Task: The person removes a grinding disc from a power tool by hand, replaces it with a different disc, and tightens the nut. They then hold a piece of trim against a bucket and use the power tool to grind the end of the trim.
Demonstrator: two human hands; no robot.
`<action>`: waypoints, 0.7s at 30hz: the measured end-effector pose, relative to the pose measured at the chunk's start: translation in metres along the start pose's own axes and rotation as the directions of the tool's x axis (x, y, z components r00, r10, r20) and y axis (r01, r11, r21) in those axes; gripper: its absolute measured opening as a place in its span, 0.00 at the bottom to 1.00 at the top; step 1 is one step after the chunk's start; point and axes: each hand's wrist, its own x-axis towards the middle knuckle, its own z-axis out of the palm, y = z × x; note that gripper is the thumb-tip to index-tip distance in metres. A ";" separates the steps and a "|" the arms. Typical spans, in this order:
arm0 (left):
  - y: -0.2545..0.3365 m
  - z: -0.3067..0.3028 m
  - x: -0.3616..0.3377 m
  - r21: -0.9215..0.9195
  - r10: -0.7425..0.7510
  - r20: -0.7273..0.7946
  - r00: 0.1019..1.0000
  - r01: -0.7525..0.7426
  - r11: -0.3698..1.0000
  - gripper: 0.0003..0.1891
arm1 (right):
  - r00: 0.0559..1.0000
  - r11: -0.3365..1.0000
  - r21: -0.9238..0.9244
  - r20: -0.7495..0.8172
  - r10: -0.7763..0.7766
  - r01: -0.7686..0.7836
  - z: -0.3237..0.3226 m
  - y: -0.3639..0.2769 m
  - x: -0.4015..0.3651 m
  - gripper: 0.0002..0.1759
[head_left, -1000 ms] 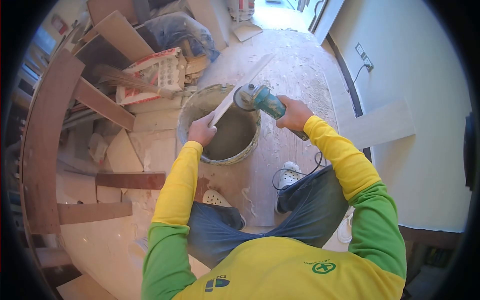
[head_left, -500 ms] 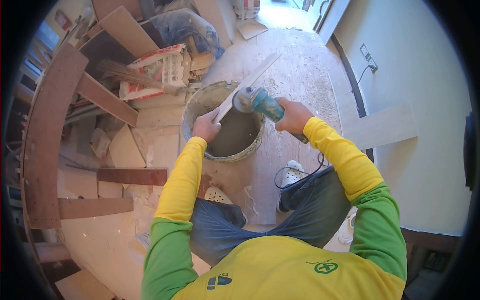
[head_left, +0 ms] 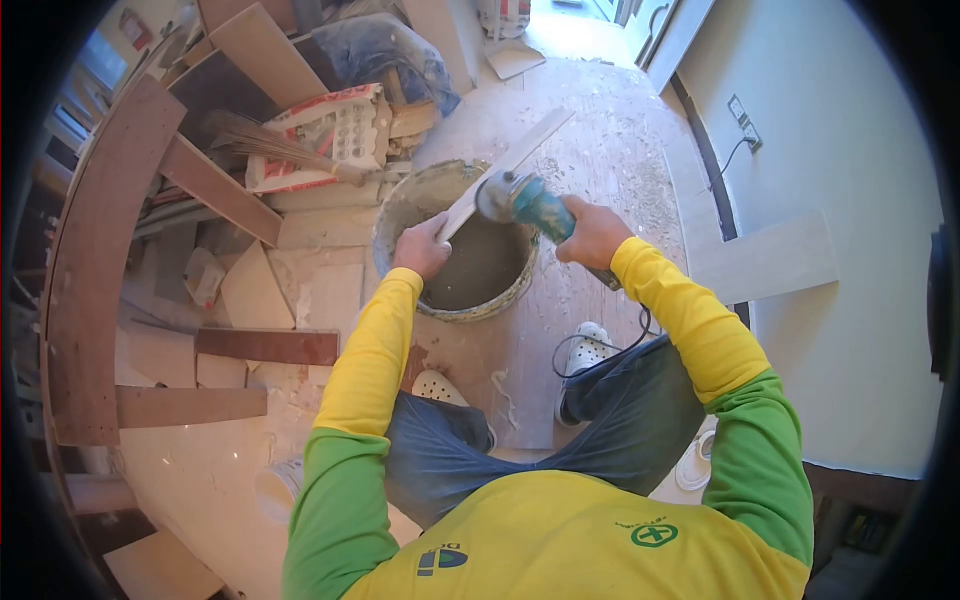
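While L hand grips tile strip over bucket w/ grey mortar, R hand clasps grinder.

I see a pale wall on the right, with a socket and a cable hanging from it. A slab rests against the wall lower down. The floor is dusty and strewn with chips. On my left a curved board, planks, offcuts and a printed sack are piled up. Bright daylight falls on the floor at the top.
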 end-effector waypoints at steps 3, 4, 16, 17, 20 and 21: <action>0.001 0.005 -0.003 0.066 -0.012 -0.065 0.998 0.016 0.998 0.31 | 0.995 0.998 -0.031 0.080 -0.053 0.056 0.000 -0.015 -0.012 0.34; 0.002 0.005 -0.004 0.067 -0.012 -0.063 0.998 0.016 0.998 0.31 | 0.995 0.998 -0.028 0.080 -0.053 0.055 0.000 -0.014 -0.011 0.34; 0.005 0.007 -0.006 0.086 -0.035 -0.070 0.997 0.041 0.995 0.30 | 0.999 0.999 -0.045 -0.033 0.024 -0.026 0.000 -0.006 -0.007 0.35; 0.005 0.007 -0.006 0.089 -0.039 -0.070 0.997 0.045 0.995 0.30 | 1.000 0.999 -0.050 0.010 -0.008 0.009 0.003 -0.011 -0.010 0.38; 0.009 0.006 -0.007 0.097 -0.045 -0.064 0.997 0.051 0.994 0.30 | 0.998 0.997 -0.071 0.046 -0.036 0.039 0.006 -0.014 -0.013 0.41; 0.009 0.006 -0.008 0.101 -0.050 -0.061 0.997 0.056 0.993 0.30 | 1.000 0.996 -0.087 0.028 -0.012 0.015 0.003 -0.013 -0.011 0.37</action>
